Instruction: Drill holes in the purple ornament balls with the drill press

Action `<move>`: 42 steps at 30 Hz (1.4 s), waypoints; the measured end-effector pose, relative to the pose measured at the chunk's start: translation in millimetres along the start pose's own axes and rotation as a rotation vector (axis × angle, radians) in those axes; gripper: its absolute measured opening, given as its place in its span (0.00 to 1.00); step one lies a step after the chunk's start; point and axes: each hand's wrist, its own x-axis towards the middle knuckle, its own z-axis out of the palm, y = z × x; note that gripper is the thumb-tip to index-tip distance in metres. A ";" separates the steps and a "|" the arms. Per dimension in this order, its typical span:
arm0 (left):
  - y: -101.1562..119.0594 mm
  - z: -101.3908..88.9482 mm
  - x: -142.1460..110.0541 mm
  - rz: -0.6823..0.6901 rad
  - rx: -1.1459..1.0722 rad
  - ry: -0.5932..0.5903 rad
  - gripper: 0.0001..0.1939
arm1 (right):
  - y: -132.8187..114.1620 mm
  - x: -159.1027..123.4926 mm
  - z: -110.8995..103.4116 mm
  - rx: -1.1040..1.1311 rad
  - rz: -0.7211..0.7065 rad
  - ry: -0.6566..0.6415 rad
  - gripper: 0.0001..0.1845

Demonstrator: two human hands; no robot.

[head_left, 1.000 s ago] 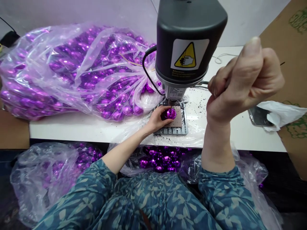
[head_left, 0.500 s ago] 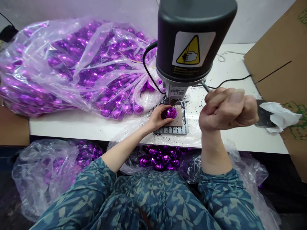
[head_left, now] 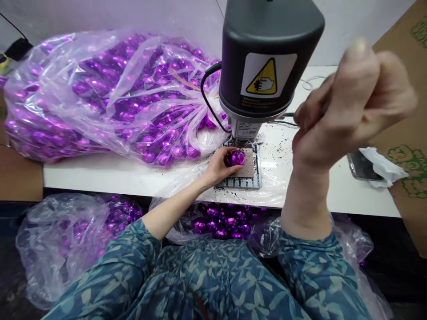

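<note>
My left hand [head_left: 220, 168] curls its thumb and fingers around a shiny purple mirrored ball [head_left: 238, 158]. The ball rests on a brown board [head_left: 247, 171] over the slotted metal base [head_left: 257, 182] of a small drill press [head_left: 263, 106]. Directly above the ball is the chuck; the drill tip is too small to make out. To the right of the machine, my raised right hand [head_left: 347, 111] is closed around the end of the press's lever [head_left: 287, 114], and its grip is mostly hidden by the fingers.
A big clear bag [head_left: 110, 98] of purple balls fills the table's left side. More purple balls [head_left: 227, 221] lie in plastic below the table edge. A phone [head_left: 362, 166] with crumpled tissue [head_left: 383, 166] lies near a cardboard box [head_left: 407, 133]. Dark shavings dot the white table [head_left: 336, 195].
My right hand has risen and come nearer the camera, the lever swinging up with it. My left hand stays at the ball under the chuck.
</note>
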 end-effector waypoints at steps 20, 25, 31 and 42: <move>-46.7 -57.3 145.4 0.085 0.415 0.078 0.20 | 3.9 16.6 3.3 0.031 0.059 -0.054 0.28; -65.1 -62.0 149.8 0.140 0.612 0.113 0.24 | 2.3 15.3 1.0 0.001 0.061 -0.062 0.28; -75.5 -71.5 135.1 0.226 0.643 -0.049 0.32 | 3.6 13.2 1.9 0.009 0.049 -0.042 0.29; -51.0 -69.5 117.1 0.207 0.423 0.136 0.20 | 5.1 13.4 0.6 0.047 0.044 -0.060 0.25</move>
